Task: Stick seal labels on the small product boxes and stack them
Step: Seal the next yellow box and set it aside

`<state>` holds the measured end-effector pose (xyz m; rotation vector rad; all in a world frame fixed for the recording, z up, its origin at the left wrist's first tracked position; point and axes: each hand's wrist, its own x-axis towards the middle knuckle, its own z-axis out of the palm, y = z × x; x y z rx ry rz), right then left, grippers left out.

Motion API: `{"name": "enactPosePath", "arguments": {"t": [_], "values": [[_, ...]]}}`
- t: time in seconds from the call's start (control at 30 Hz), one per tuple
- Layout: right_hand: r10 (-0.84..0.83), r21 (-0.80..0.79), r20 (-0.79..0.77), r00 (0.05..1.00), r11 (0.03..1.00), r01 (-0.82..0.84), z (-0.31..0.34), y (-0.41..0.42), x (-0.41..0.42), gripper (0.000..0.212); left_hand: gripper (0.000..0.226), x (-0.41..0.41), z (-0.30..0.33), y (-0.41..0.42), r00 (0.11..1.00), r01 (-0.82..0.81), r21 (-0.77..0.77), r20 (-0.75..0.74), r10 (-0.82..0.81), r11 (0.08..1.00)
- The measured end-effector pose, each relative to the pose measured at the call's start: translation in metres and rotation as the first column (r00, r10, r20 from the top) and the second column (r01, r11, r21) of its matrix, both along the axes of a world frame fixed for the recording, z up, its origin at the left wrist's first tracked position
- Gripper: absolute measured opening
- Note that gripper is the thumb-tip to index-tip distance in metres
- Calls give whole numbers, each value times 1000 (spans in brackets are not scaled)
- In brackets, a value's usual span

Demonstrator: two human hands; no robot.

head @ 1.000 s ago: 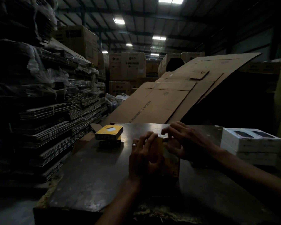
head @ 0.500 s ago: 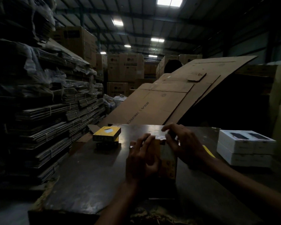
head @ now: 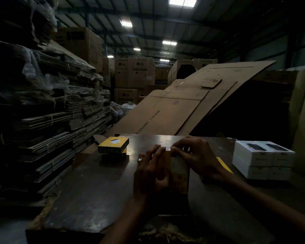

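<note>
A small yellow product box (head: 180,175) stands upright on its end on the dark table (head: 95,191). My left hand (head: 152,173), with a ring on one finger, wraps around its left side. Fingertips of my right hand (head: 195,156) press a small pale seal label (head: 168,149) onto the box's top edge. At the table's far left lies a short stack of yellow boxes (head: 114,147), the top one showing a white label.
White product boxes (head: 261,160) are stacked two high at the table's right. A yellow strip (head: 224,164) lies between them and my right wrist. Bundled flat cardboard (head: 51,120) towers on the left; large flattened cartons (head: 174,110) lean behind the table.
My right hand's fingertips have shifted along the top edge of the upright box, pressing the label down. The left hand keeps its hold on the box.
</note>
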<state>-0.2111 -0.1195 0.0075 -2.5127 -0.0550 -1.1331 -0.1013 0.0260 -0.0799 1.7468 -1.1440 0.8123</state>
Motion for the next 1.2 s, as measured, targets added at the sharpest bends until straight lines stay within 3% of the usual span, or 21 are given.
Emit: {"name": "enactPosePath", "arguments": {"t": [0.17, 0.5, 0.6, 0.7, 0.87, 1.2], "values": [[64, 207, -55, 996, 977, -51, 1, 0, 1, 12, 76, 2, -2, -1, 1000, 14, 10, -14, -14, 1000], [-20, 335, 39, 999, 942, 6, -8, -6, -2, 8, 76, -1, 1, 0, 1000, 7, -13, -24, -8, 1000], [-4, 304, 4, 1000, 953, 2, -3, -4, -8, 14, 76, 0, 0, -1, 1000, 11, -6, -18, -11, 1000], [6, 166, -56, 998, 986, 3, 2, 7, -11, 32, 74, 0, -1, -1, 1000, 14, 0, -14, -14, 1000], [-81, 26, 1, 997, 996, 81, 3, 14, -1, 7, 76, 0, -1, 0, 1000, 6, 6, -6, -6, 1000], [-178, 57, 54, 983, 983, 175, -5, 15, -2, 10, 72, -6, 3, 2, 1000, -30, 2, -2, 30, 1000]]}}
